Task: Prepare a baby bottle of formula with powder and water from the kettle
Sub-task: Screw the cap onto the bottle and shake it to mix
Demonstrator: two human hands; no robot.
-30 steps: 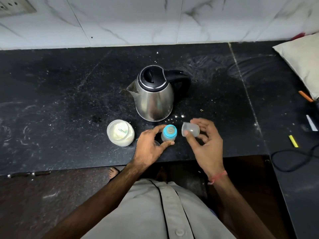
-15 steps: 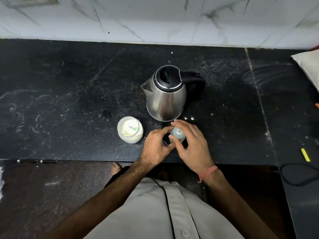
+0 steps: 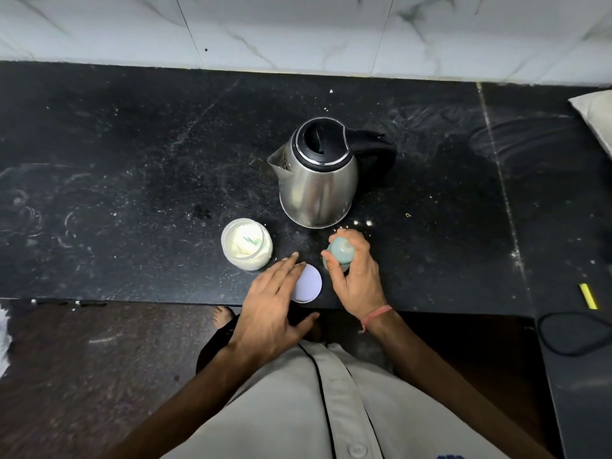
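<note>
The light is dim and even, brightest on the white wall [image 3: 298, 28] at 12 o'clock. The black counter [image 3: 132, 160] soaks up most of it, showing only pale dust and smears. The kettle [image 3: 318, 180] carries soft vertical glare down its steel body (no hard hotspot), with a faint shadow toward 3 o'clock. The floor at 8 o'clock is murky. Wide-angle bending curves the counter's edges near the corners. The left hand [image 3: 271, 309] is slightly motion-blurred; the right hand [image 3: 356, 276] is sharper.

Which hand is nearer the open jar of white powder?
Left. The left hand lies just right of the open jar of white powder, fingertips near it; the right hand grips the capped baby bottle farther right.
</note>
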